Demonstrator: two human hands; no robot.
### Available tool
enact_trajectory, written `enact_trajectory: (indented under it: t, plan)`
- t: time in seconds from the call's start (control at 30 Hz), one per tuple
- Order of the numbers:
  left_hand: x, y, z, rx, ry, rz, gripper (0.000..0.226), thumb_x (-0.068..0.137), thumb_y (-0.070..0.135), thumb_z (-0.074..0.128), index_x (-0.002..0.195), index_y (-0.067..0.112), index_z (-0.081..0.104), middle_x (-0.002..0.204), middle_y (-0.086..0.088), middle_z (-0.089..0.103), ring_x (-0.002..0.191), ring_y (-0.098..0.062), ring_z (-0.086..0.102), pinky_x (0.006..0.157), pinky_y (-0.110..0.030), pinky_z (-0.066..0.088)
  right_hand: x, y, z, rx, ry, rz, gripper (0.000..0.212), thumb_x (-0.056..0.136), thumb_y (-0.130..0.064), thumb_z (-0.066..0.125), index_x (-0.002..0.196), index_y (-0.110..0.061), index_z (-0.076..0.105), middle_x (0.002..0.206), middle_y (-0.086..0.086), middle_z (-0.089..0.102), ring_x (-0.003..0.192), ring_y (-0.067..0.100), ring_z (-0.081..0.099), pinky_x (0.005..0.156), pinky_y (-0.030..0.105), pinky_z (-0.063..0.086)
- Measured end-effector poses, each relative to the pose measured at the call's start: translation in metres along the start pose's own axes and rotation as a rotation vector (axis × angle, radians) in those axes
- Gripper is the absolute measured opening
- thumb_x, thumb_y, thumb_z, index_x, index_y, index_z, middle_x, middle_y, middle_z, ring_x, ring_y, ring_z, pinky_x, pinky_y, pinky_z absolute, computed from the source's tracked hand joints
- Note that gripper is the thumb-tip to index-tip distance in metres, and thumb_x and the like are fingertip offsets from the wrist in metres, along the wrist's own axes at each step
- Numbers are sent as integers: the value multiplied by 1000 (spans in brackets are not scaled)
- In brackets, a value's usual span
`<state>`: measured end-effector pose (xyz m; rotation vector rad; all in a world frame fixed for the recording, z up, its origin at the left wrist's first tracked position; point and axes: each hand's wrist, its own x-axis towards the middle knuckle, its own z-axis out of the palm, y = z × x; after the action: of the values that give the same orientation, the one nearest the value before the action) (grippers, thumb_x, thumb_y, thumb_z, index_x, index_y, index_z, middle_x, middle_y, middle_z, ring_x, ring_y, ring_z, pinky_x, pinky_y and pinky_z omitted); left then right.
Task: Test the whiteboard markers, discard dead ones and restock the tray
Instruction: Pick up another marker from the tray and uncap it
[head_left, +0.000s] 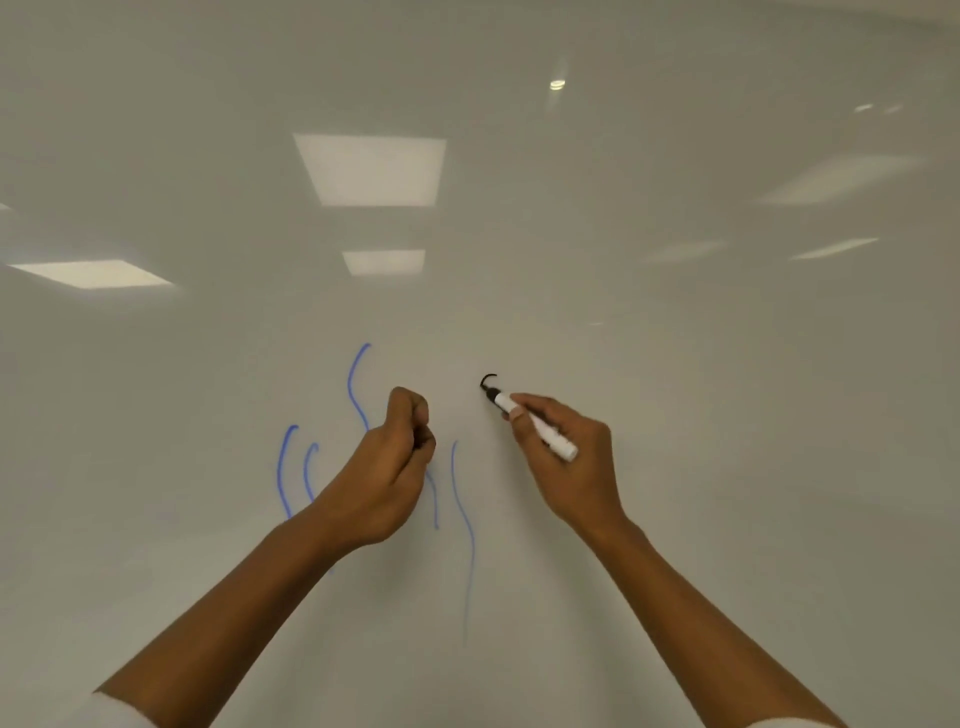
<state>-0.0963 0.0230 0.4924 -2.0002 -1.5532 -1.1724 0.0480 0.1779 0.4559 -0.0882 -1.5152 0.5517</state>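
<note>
Head view: my right hand (563, 447) pinches a white-barrelled black marker (535, 426) in its fingers (519, 413), nib pressed to the whiteboard (675, 364) at the foot of a short black hook (488, 379) just above them, so I judge the testing step is in hand and this marker writes. My left hand (389, 467) is raised beside it with forearm angled up, its fingers clenched round something small and dark, probably the cap, over blue squiggles (291, 467) to its left and right. Next calls for recapping; the tray is out of sight.
</note>
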Motion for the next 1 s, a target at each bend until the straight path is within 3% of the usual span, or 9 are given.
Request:
enact_trajectory:
  t: [0.13, 0.27, 0.37, 0.5, 0.6, 0.7, 0.83, 0.93, 1.0]
  plan:
    - [-9, -8, 9, 52, -81, -3, 34, 90, -9, 31, 106, 21, 34, 88, -8, 53, 71, -31, 48, 60, -31, 43, -44, 19, -2, -177, 51, -213, 19, 89, -33, 66, 105, -28, 74, 76, -13, 67, 65, 6, 62, 57, 28, 51]
    - [-13, -6, 19, 17, -115, -7, 46, 89, -9, 35, 118, 26, 33, 98, 1, 52, 80, -15, 56, 68, -28, 51, -85, 37, -10, -231, 66, -217, 15, 84, -30, 67, 93, -23, 77, 71, -13, 67, 60, 5, 59, 54, 35, 50]
    - [-12, -3, 24, -46, -36, -40, 50, 90, -8, 47, 122, 28, 34, 104, 5, 51, 90, -11, 66, 77, -22, 56, -88, 33, -13, -270, 65, -229, 11, 81, -30, 67, 85, -25, 76, 67, -15, 66, 58, 3, 56, 52, 30, 47]
    - [-11, 0, 26, -130, 57, -65, 49, 87, -8, 57, 118, 26, 40, 103, 4, 53, 91, -5, 69, 77, -13, 54, -57, 19, -13, -200, 187, -187, 14, 89, -32, 66, 96, -24, 76, 71, -11, 69, 60, 8, 61, 54, 33, 50]
    - [-12, 1, 23, -191, 114, -120, 44, 84, -5, 65, 113, 23, 47, 97, 2, 59, 86, -8, 72, 75, -18, 57, -45, 16, -12, -224, 167, -154, 21, 91, -36, 63, 105, -25, 74, 75, -10, 70, 63, 10, 63, 57, 35, 53]
    - [-17, 1, 23, -192, 126, -162, 30, 81, 0, 71, 101, 18, 57, 90, 2, 65, 76, -11, 72, 67, -23, 59, -64, 26, -16, -327, 128, -210, 18, 90, -33, 64, 102, -24, 74, 69, -9, 67, 58, 10, 59, 53, 36, 51]
    - [-22, -2, 32, -170, 75, -199, 15, 83, 2, 71, 91, 14, 66, 75, 1, 70, 65, -10, 69, 59, -21, 55, -95, 31, -27, -150, 152, 17, 12, 85, -23, 68, 88, -23, 80, 67, -5, 72, 56, 18, 64, 50, 41, 51]
    - [-24, -3, 43, -291, 62, -235, 15, 83, -1, 69, 92, 12, 68, 76, -1, 71, 71, -17, 71, 62, -23, 57, -92, 19, -34, 205, 152, 277, 20, 84, -17, 62, 80, -23, 80, 71, 4, 76, 63, 19, 70, 58, 27, 54]
    - [-25, -3, 51, -388, 54, -247, 16, 84, -5, 66, 94, 8, 69, 80, -5, 73, 76, -21, 73, 68, -26, 58, -85, 14, -40, 353, 156, 385, 25, 81, -20, 55, 78, -18, 80, 72, 11, 76, 66, 20, 69, 66, 26, 54]
